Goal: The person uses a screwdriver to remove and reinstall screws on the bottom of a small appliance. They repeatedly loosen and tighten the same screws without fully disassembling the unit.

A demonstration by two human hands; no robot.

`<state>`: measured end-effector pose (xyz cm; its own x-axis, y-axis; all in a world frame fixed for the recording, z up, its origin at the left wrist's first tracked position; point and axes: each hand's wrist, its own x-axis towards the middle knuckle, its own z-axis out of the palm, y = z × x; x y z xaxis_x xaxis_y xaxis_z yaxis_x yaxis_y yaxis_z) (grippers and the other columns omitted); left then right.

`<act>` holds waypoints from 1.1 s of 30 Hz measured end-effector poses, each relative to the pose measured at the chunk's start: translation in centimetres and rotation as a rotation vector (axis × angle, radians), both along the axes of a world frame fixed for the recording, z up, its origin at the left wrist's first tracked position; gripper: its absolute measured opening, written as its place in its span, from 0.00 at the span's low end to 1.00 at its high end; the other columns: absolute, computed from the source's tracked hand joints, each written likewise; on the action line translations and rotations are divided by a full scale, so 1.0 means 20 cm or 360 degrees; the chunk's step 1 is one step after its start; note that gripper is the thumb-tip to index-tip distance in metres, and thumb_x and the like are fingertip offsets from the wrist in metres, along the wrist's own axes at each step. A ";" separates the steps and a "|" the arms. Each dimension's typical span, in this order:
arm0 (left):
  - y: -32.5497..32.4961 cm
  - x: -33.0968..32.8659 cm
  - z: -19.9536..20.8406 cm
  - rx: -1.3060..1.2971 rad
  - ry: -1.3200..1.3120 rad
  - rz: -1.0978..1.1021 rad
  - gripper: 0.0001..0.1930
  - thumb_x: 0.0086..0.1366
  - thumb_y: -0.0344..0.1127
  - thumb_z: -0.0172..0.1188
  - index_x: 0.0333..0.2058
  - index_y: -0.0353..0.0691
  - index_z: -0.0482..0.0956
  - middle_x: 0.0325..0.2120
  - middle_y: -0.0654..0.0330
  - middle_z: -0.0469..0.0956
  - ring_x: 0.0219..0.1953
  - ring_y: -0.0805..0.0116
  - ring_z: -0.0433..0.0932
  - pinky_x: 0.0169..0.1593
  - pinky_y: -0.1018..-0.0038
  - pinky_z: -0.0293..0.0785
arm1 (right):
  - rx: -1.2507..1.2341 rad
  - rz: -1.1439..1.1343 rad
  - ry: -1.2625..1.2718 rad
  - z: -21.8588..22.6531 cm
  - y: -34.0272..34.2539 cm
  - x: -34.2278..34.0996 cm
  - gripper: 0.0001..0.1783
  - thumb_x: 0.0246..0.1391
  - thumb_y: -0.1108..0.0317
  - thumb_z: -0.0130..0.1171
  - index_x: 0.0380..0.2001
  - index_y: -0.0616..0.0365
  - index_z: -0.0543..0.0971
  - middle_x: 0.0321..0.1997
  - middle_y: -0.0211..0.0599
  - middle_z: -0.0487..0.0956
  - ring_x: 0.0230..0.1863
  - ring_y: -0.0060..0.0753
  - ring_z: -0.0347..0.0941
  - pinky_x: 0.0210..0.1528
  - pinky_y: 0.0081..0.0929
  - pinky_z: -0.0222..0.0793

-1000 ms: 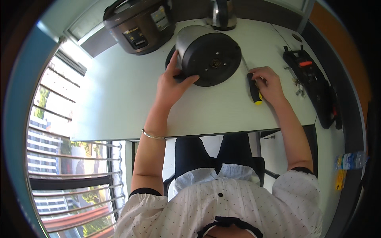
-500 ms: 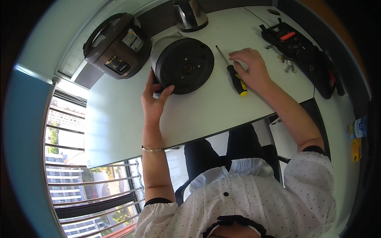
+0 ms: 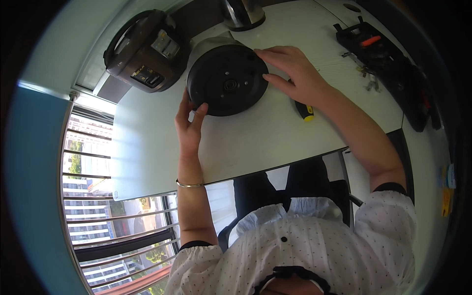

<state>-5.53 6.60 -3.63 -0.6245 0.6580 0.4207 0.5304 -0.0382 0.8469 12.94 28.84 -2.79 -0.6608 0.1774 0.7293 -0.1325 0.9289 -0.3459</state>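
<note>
An electric kettle lies tipped on the table, its round black underside with a central connector turned toward me; a bit of the grey metal body shows behind. My left hand grips the kettle at its lower left, thumb on the rim and fingers behind. Reaching in from the other side, my right hand rests its fingertips and thumb on the right rim. A black and yellow screwdriver lies partly under the right hand, so only its handle end shows.
A brown electric cooker stands at the back left. Behind the lying kettle is a second, metal kettle. An open black tool case with an orange-handled tool lies at the right, small metal parts beside it. The window has bars.
My right hand has moved left from beside the screwdriver onto the kettle's right rim, covering the screwdriver's shaft. My left hand keeps its hold. The view has shifted slightly.
</note>
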 end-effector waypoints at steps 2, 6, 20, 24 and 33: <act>0.00 0.00 0.00 0.0006 0.0001 -0.0008 0.30 0.61 0.35 0.60 0.60 0.30 0.62 0.42 0.55 0.78 0.45 0.70 0.73 0.54 0.73 0.65 | -0.0038 0.0049 0.0039 -0.03 0.00 0.00 0.27 0.51 0.69 0.60 0.56 0.56 0.70 0.53 0.41 0.73 0.56 0.43 0.66 0.59 0.37 0.60; 0.00 -0.02 -0.03 0.0031 0.0010 0.0019 0.29 0.64 0.37 0.58 0.60 0.30 0.62 0.48 0.53 0.75 0.50 0.67 0.71 0.55 0.72 0.64 | -0.0266 0.0237 -0.0033 -0.03 0.01 0.01 0.27 0.51 0.71 0.60 0.56 0.57 0.70 0.55 0.41 0.72 0.56 0.43 0.66 0.57 0.35 0.63; 0.01 -0.03 -0.03 0.0037 -0.0051 0.0113 0.32 0.61 0.43 0.61 0.58 0.30 0.65 0.34 0.61 0.76 0.37 0.74 0.69 0.46 0.78 0.67 | -0.0305 0.0322 -0.0132 0.01 -0.02 0.04 0.31 0.48 0.76 0.59 0.59 0.56 0.68 0.56 0.39 0.72 0.58 0.40 0.65 0.53 0.30 0.66; 0.00 -0.04 -0.05 0.0034 -0.0006 0.0124 0.33 0.59 0.45 0.63 0.58 0.32 0.66 0.32 0.61 0.76 0.36 0.74 0.70 0.45 0.78 0.67 | -0.0261 0.0302 -0.0125 0.02 -0.02 0.04 0.32 0.47 0.77 0.60 0.58 0.56 0.68 0.56 0.39 0.72 0.57 0.40 0.66 0.52 0.30 0.66; 0.00 -0.02 -0.02 -0.0046 0.0089 0.0252 0.32 0.58 0.47 0.64 0.56 0.32 0.68 0.30 0.55 0.79 0.37 0.71 0.74 0.46 0.75 0.68 | -0.0355 0.0351 -0.0111 0.02 0.00 0.04 0.29 0.46 0.79 0.59 0.56 0.57 0.71 0.50 0.38 0.74 0.49 0.37 0.68 0.47 0.28 0.67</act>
